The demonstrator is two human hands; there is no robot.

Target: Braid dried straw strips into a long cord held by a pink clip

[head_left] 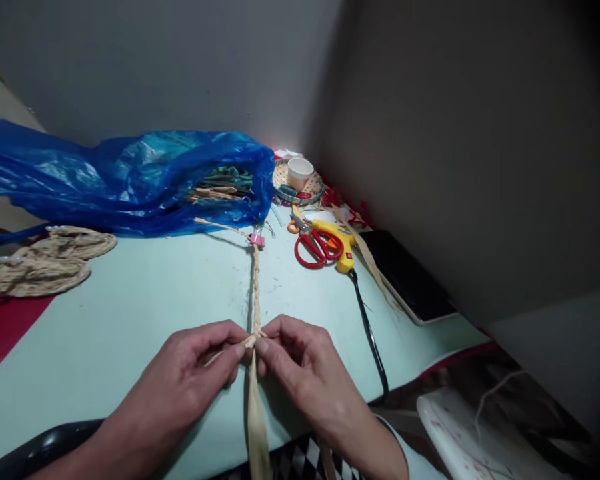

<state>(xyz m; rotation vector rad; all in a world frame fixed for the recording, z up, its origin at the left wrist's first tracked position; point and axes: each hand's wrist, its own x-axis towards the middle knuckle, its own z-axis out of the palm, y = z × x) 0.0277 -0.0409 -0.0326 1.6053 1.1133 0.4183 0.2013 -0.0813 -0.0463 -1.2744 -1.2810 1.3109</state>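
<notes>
A thin straw braid (255, 287) runs along the pale green table (145, 293) from a pink binder clip (257, 239) toward me. My left hand (193, 380) and my right hand (300, 373) meet at the braid's near end, each pinching a loose strand with thumb and fingers closed. A wide flat straw strip (257, 420) hangs down between my hands over the table's front edge.
A blue plastic bag (125, 177) with straw inside lies at the back left. Coiled braided mats (40, 263) rest at the far left. Red scissors (317, 250), a yellow glue gun (337, 237) with a black cord, a cup (299, 173) on a woven tray and a dark tablet (405, 273) lie right.
</notes>
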